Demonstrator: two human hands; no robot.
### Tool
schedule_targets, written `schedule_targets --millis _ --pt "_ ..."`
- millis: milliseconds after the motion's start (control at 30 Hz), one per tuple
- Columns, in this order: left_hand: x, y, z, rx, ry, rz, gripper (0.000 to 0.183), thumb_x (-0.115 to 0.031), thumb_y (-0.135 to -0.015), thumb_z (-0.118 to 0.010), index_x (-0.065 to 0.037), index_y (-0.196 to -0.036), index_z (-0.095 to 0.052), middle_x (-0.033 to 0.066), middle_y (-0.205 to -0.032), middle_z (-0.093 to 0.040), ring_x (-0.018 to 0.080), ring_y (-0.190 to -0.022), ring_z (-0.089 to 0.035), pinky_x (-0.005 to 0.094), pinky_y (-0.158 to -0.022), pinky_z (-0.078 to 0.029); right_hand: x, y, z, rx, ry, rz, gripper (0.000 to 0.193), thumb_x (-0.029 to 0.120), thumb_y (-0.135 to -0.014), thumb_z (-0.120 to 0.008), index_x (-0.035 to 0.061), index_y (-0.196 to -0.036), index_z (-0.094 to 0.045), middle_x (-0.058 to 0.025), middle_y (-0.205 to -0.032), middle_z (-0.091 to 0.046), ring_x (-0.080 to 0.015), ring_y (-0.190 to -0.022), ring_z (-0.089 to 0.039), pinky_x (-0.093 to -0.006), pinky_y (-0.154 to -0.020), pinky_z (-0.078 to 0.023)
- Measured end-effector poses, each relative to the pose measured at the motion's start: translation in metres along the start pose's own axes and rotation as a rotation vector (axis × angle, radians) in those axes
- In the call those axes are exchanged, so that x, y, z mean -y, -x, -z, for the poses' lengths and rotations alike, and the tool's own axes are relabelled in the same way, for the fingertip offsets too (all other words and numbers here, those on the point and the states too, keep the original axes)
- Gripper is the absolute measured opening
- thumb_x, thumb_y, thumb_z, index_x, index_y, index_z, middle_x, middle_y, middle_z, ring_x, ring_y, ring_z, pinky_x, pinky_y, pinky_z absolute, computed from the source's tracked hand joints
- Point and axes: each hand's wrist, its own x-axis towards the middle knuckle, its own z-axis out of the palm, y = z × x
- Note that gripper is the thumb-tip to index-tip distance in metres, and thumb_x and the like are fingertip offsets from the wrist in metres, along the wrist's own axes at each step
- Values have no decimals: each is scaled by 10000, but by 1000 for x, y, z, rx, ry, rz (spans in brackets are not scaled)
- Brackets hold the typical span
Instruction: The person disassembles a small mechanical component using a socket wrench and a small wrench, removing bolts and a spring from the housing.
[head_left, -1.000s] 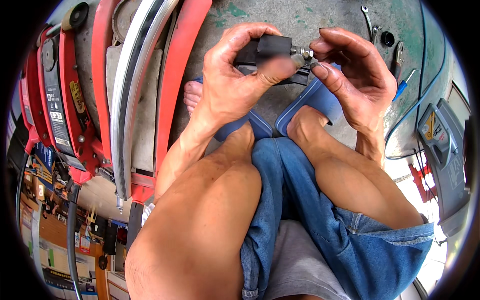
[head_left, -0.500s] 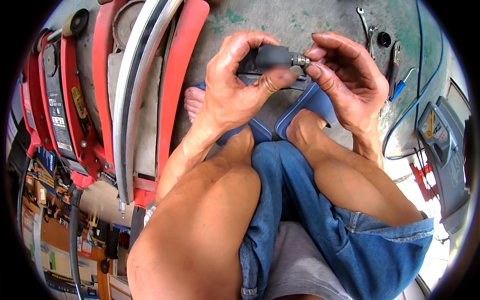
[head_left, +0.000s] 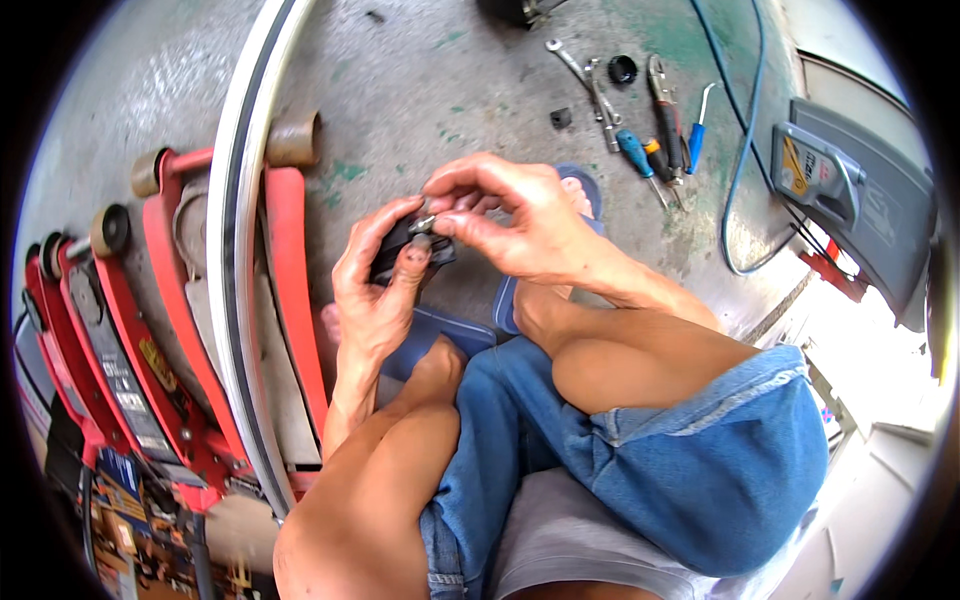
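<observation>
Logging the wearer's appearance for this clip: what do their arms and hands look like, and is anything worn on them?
Both forearms are bare: no sleeves, gloves, watch or rings show. The left hand and right hand have dark grime on the fingertips and nails. Lower down, blue denim shorts with a frayed hem cover the thighs.

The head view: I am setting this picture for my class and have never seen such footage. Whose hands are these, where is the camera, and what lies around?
The camera sits on the person's head and looks down, so the picture bends at its rim. The person sits low, knees up in blue denim shorts. The left hand holds a small black part; the right hand pinches a small metal piece at its end. On the concrete floor lie tools: a wrench, screwdrivers, pliers and a blue cable. To the person's left stand red floor jacks and a thin wheel rim.
</observation>
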Motion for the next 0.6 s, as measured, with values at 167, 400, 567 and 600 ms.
schedule_targets --millis 167,400,567,600 --pt "8 -9 -7 46 207 136 361 -220 -963 -744 -11 -1251 -685 96 -1240 -685 188 -1178 -612 343 -1029 -473 -8 0 8 -44 -78 -117 275 40 -912 -721 6 -1179 -664 -114 -952 -748 -179 -855 -717 -323 -769 -578" --pt "29 -14 2 -9 364 339 325 -183 -988 -705 15 -1244 -683 40 -1186 -682 99 -973 -595 250 -882 -460 -40 -8 70 -221 393 -191 274 160 -901 -737 9 -1126 -695 -144 -1003 -737 -240 -884 -725 -360 -795 -589" --pt "16 -24 1 -58 416 385 332 -180 -996 -693 18 -1261 -668 -17 -1128 -651 5 -715 -390 175 -633 -316 -91 -2 144 -442 1022 -180 268 171 -910 -685 38 -1141 -664 -182 -1066 -685 -380 -1007 -658 -462 -884 -530" --pt "9 -25 8 -51 372 369 324 -183 -1002 -683 19 -1256 -665 -12 -1122 -650 12 -736 -414 179 -655 -340 -104 -7 143 -436 1058 -196 281 189 -914 -682 42 -1153 -662 -184 -1074 -684 -383 -1018 -657 -463 -892 -528"
